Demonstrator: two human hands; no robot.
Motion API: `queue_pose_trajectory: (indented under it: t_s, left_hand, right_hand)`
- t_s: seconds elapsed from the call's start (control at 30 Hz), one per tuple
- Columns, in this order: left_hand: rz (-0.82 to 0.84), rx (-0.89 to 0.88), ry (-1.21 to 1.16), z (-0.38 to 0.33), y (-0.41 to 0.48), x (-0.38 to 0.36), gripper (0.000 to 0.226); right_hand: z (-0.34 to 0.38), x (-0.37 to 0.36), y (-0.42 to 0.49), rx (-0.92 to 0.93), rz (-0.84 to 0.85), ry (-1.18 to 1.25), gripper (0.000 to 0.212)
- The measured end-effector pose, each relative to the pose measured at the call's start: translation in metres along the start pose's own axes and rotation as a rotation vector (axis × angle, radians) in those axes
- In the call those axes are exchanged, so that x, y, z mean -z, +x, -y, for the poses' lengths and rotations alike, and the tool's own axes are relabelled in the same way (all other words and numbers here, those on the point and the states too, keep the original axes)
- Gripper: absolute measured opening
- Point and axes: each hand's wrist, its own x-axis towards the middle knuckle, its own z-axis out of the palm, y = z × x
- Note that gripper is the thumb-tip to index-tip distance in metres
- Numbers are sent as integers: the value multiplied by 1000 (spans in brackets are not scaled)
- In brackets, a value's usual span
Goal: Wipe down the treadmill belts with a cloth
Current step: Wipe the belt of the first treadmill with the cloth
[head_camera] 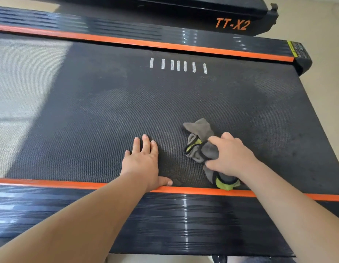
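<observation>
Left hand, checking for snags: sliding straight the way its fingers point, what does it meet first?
Bare belt lies ahead of the left hand; past the flat white marks, it would likely meet the far orange strip. The cloth lies off that line.

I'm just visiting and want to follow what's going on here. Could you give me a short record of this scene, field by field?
Setting: black treadmill belt, seen from above
Left hand: flat on the belt, fingers straight, thumb beside the near orange strip
Right hand: grips a bunched grey cloth with yellow-green trim, on the belt
Belt markings: row of white marks towards the far side
Behind: second treadmill, lettered TT-X2
</observation>
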Motion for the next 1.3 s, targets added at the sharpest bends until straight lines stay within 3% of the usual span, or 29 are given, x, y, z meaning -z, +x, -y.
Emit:
queue_pose_trajectory:
  t_s: [0.1,0.17,0.27,0.4,0.5,0.7,0.8,0.87,0.97,1.03,1.1,1.3]
  left_hand:
    - [5,-4,5,0,1,0,141]
    - [8,-2,10,0,1,0,141]
    - [10,-3,7,0,0,1,141]
    - [-17,-8,-20,1,1,0,135]
    - [-18,-9,-39,3,1,0,131]
    - [-3,-2,-24,1,-2,1,140]
    - [-2,-5,-33,2,-1,1,141]
    - [-14,-7,-36,2,0,0,141]
    - [-50,-17,-65,4,1,-3,128]
    - [-61,-20,-85,6,0,-5,126]
    - [-50,-16,-82,6,-2,-4,134]
    - [-43,2,-62,4,-3,-1,140]
  right_hand:
    - [-15,1,14,-98,-34,199,33]
    - [-13,-3,18,-177,-106,266,29]
    - [19,-14,9,-219,-191,173,33]
    - [87,-39,-15,94,-113,274,26]
    - [78,-43,-13,214,-134,251,37]
    - [-31,-13,25,-258,-302,207,33]
    - [-24,-10,26,-411,-348,255,40]
    - [26,-20,23,-339,-323,237,42]
    - [110,-44,3,14,-164,256,32]
    - [112,-43,0,121,-123,276,28]
    - [75,-32,11,70,-145,255,29]
    - [-67,-1,28,-426,-364,236,45]
